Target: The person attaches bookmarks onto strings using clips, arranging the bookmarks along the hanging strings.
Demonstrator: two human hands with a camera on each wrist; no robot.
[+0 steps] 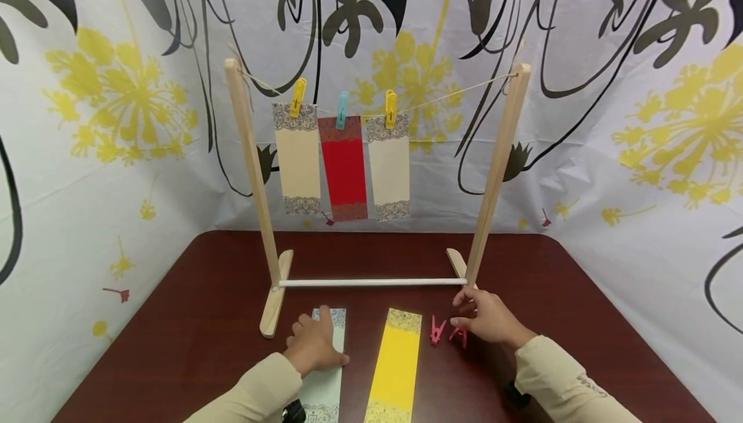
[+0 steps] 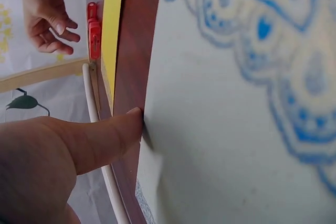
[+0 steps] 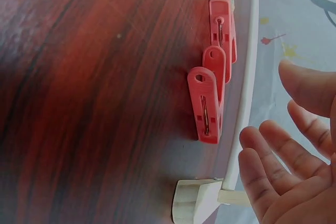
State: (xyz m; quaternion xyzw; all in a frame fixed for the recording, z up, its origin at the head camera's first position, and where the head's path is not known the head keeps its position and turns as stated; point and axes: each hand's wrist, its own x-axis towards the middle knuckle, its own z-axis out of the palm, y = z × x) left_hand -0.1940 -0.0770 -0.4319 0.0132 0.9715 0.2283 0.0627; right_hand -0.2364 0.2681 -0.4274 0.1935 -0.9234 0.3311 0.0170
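Observation:
My left hand (image 1: 316, 344) rests across a pale green paper strip (image 1: 322, 389) with blue lace-patterned ends, lying on the table. In the left wrist view the thumb (image 2: 113, 137) stretches straight to the strip's edge, where the paper bends slightly; the other fingers are hidden there. My right hand (image 1: 490, 316) hovers, fingers loosely bent and holding nothing, over two pink clothespins (image 3: 206, 106). The other clothespin (image 1: 436, 331) lies just left of it. Between the hands is a yellow strip (image 1: 396, 365) with patterned ends.
Behind the hands stands a wooden frame (image 1: 493, 178) with a white crossbar (image 1: 371, 282) and a string. A cream strip (image 1: 298, 165), a red strip (image 1: 344, 168) and an off-white strip (image 1: 390, 165) hang from it by yellow and blue clothespins. A floral curtain surrounds the dark table (image 1: 191, 320).

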